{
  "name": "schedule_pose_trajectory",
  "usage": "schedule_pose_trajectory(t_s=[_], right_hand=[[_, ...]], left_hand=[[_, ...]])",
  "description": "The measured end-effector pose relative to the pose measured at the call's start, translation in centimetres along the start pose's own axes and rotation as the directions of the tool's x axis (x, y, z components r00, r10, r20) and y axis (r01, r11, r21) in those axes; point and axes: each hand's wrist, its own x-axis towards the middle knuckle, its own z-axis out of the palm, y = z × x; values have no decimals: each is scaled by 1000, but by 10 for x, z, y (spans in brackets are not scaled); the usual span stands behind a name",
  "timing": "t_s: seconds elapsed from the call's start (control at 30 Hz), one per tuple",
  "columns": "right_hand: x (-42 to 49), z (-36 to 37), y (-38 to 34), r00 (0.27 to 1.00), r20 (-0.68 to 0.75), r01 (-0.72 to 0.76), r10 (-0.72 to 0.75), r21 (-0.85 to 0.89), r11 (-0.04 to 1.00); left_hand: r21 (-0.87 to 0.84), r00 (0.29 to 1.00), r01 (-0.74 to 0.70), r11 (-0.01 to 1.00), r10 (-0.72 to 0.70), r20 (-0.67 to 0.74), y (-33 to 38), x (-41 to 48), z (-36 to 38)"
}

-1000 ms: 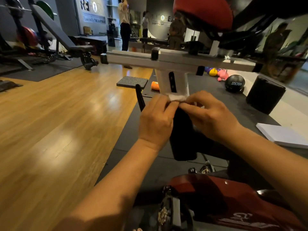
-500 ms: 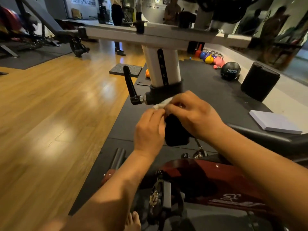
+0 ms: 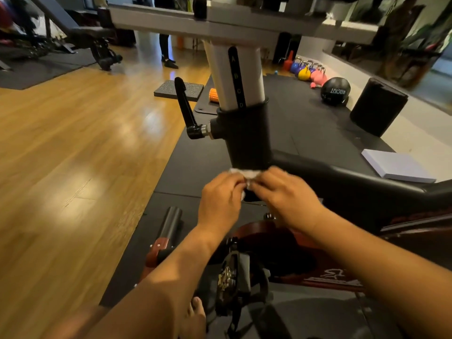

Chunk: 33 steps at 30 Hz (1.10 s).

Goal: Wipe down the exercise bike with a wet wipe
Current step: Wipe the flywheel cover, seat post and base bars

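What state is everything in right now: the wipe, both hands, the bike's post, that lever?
Wipe, bunched, pinched between both hands at the foot of the black sleeve.
Left hand, pinching the wipe.
Right hand, pinching the wipe.
White post, raised out of the sleeve, letters A to D showing.
Lever, pointing up, untouched.

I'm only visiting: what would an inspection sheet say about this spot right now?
Surface: black mat beside wood floor.
Job's things: wet wipe held at the base of the bike's black post sleeve.
Clutter: white pad, medicine ball, kettlebells, orange roller.
Grips: left hand and right hand both pinch the wipe.
Cables: nothing seen.
Surroundings: gym; weight bench, a person standing far back.
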Motion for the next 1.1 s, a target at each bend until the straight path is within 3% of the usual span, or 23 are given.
schedule_pose_trajectory(t_s=[0.1,0.17,0.27,0.37,0.5,0.57,0.67,0.8,1.0,1.1], right_hand=[[32,-18,11,977,-201,-80,71,-38,996],[26,-11,9,973,-222,-71,62,-35,997],[-17,16,-3,998,-63,-1,-1,-27,1000],[-48,36,-7,987,157,-23,22,11,1000],[-46,33,-8,988,127,-97,93,30,995],[-33,22,-10,994,-1,-106,106,18,994],[2,8,-6,966,-219,-134,136,22,991],[16,15,-2,889,-419,-150,183,111,982],[-10,31,-6,884,-407,-210,228,87,974],[-3,17,-5,812,-467,-352,350,88,932]], left_hand=[[-29,977,13,999,-19,-210,14,18,2],[-27,976,-5,1000,-1,-219,13,13,6],[16,1000,19,1000,-19,-13,-6,-18,17],[45,930,258,965,-261,258,-16,-35,27],[-1,874,378,926,-357,331,-10,-22,20],[-77,913,354,932,-326,247,3,-19,11],[-160,971,235,959,-239,-9,19,-10,5],[-153,946,183,971,-216,-242,20,-6,21],[-103,981,144,984,-156,-116,9,-11,14],[-125,965,235,964,-247,-87,20,-10,8]])
